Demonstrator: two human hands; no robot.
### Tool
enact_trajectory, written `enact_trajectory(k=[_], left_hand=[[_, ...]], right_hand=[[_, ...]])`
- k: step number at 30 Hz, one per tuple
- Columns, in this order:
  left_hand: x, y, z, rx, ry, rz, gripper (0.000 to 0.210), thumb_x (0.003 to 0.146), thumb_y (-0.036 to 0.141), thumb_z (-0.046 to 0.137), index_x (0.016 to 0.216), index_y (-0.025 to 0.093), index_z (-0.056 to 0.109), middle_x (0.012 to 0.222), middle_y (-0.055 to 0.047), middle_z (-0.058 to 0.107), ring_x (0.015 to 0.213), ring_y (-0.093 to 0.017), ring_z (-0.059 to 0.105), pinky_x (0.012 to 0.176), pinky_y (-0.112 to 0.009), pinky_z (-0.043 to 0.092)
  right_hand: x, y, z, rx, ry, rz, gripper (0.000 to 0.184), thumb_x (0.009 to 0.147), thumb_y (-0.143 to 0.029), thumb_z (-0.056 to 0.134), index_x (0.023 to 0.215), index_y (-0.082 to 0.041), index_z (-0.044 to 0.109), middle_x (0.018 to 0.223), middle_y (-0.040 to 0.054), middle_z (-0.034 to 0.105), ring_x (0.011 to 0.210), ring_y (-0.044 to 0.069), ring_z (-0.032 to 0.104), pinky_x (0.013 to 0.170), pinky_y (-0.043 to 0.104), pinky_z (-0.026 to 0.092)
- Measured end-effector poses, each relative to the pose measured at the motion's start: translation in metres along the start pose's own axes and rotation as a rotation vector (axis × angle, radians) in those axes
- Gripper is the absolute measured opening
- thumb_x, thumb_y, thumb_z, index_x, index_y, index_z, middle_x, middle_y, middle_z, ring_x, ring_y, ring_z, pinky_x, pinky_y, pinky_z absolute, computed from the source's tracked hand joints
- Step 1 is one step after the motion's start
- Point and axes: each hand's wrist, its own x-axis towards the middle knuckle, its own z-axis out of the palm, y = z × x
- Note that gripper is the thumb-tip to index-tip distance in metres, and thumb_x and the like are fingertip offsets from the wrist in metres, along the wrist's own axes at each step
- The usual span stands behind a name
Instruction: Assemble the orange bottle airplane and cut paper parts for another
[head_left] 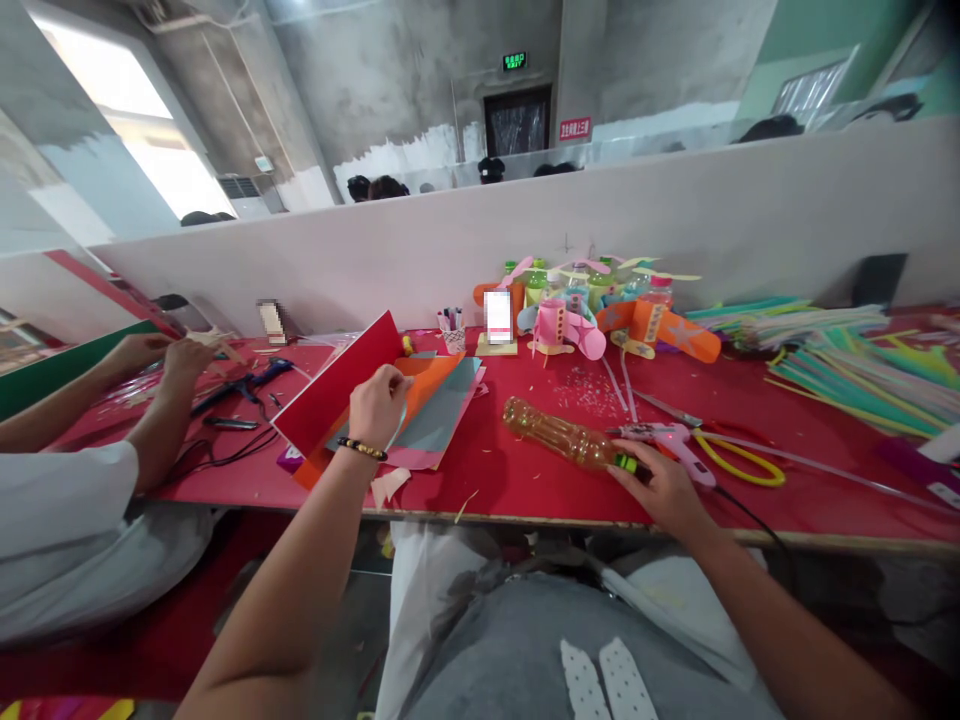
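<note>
My left hand (379, 405), a beaded bracelet at its wrist, pinches the edge of an orange paper sheet (439, 388). That sheet curls up over grey-blue and pink sheets (431, 425) beside a raised red board (337, 385). My right hand (664, 488) closes around the green-capped neck of a clear plastic bottle (559, 433), which lies on its side on the red table. Just beyond the right hand rests a pink and white glue gun (682, 447). A small pale paper scrap (390, 486) sits near the table edge, below the left wrist.
Decorated paper-wrapped bottles (551, 325) cluster at the back, beside a phone on a stand (498, 318) and a pen cup (453, 332). Colourful strips (832, 360) pile up at right, near a yellow loop (742, 465). A co-worker's hands (169, 355) are at the left.
</note>
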Motion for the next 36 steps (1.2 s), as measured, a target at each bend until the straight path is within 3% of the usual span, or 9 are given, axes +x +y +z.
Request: enact_trajectory(k=[4, 10, 16, 22, 26, 29, 31, 33, 36], left_hand=[[0.015, 0.001, -0.016, -0.208, 0.054, -0.092, 0.016, 0.085, 0.036, 0.052, 0.08, 0.021, 0.054, 0.052, 0.005, 0.057, 0.051, -0.014, 0.06, 0.057, -0.023, 0.04], [0.014, 0.003, -0.021, -0.305, 0.014, -0.155, 0.01, 0.082, 0.031, 0.054, 0.083, 0.021, 0.051, 0.061, 0.005, 0.061, 0.049, -0.013, 0.061, 0.053, -0.022, 0.041], [-0.051, 0.038, 0.021, -0.225, -0.26, 0.042, 0.026, 0.079, 0.029, 0.06, 0.103, 0.024, 0.051, 0.085, 0.001, 0.069, 0.064, -0.013, 0.061, 0.065, -0.026, 0.044], [-0.104, 0.058, 0.061, -0.076, -0.463, 0.281, 0.056, 0.074, 0.046, 0.069, 0.119, 0.02, 0.05, 0.107, -0.01, 0.065, 0.103, -0.027, 0.057, 0.086, -0.036, 0.044], [-0.107, 0.055, 0.061, 0.011, -0.43, 0.388, 0.037, 0.08, 0.039, 0.063, 0.111, 0.02, 0.058, 0.111, -0.011, 0.063, 0.104, -0.028, 0.054, 0.089, -0.04, 0.043], [-0.103, 0.051, 0.057, 0.036, -0.426, 0.36, 0.014, 0.086, 0.026, 0.053, 0.092, 0.02, 0.065, 0.1, -0.01, 0.066, 0.097, -0.025, 0.057, 0.084, -0.036, 0.043], [-0.095, 0.047, 0.051, 0.011, -0.406, 0.296, 0.021, 0.089, 0.025, 0.047, 0.077, 0.02, 0.063, 0.088, -0.009, 0.067, 0.085, -0.021, 0.059, 0.076, -0.033, 0.044], [-0.081, 0.043, 0.041, -0.051, -0.316, 0.205, 0.03, 0.091, 0.03, 0.043, 0.069, 0.02, 0.06, 0.077, -0.006, 0.065, 0.071, -0.017, 0.057, 0.068, -0.029, 0.043], [-0.05, 0.034, 0.015, -0.193, -0.047, 0.034, 0.031, 0.088, 0.037, 0.048, 0.064, 0.019, 0.056, 0.064, -0.001, 0.059, 0.061, -0.013, 0.052, 0.059, -0.025, 0.04]], right_hand=[[0.001, 0.0, 0.0, 0.001, 0.016, -0.004, 0.035, 0.085, -0.04, 0.059, 0.112, -0.018, 0.063, 0.109, 0.0116, 0.071, 0.1, 0.026, 0.066, 0.089, 0.042, 0.054], [0.0, -0.001, 0.0, 0.025, 0.019, 0.001, 0.034, 0.084, -0.039, 0.06, 0.112, -0.019, 0.062, 0.109, 0.0115, 0.071, 0.1, 0.027, 0.067, 0.089, 0.042, 0.054], [0.0, -0.001, 0.0, 0.009, 0.012, -0.002, 0.035, 0.085, -0.039, 0.059, 0.113, -0.02, 0.062, 0.11, 0.0113, 0.07, 0.102, 0.027, 0.066, 0.089, 0.043, 0.053], [0.0, -0.003, -0.001, -0.009, 0.017, 0.004, 0.034, 0.085, -0.039, 0.058, 0.113, -0.02, 0.062, 0.11, 0.0115, 0.071, 0.101, 0.027, 0.067, 0.089, 0.043, 0.054], [0.0, -0.003, -0.001, -0.005, 0.009, -0.001, 0.035, 0.085, -0.039, 0.058, 0.114, -0.02, 0.062, 0.111, 0.0116, 0.07, 0.101, 0.027, 0.067, 0.089, 0.043, 0.054], [0.0, -0.002, 0.0, -0.003, 0.012, 0.003, 0.035, 0.085, -0.039, 0.058, 0.115, -0.02, 0.062, 0.111, 0.0108, 0.07, 0.101, 0.027, 0.067, 0.086, 0.043, 0.055], [0.0, -0.001, 0.0, -0.002, 0.012, 0.004, 0.035, 0.085, -0.04, 0.058, 0.115, -0.021, 0.062, 0.111, 0.0108, 0.07, 0.101, 0.027, 0.067, 0.086, 0.042, 0.055], [-0.001, 0.0, 0.0, -0.003, 0.01, -0.001, 0.035, 0.085, -0.04, 0.058, 0.115, -0.021, 0.062, 0.111, 0.0109, 0.07, 0.102, 0.027, 0.066, 0.088, 0.043, 0.055], [-0.001, 0.001, 0.001, -0.005, 0.01, -0.005, 0.035, 0.086, -0.04, 0.058, 0.115, -0.021, 0.062, 0.111, 0.011, 0.07, 0.102, 0.027, 0.066, 0.087, 0.043, 0.055]])
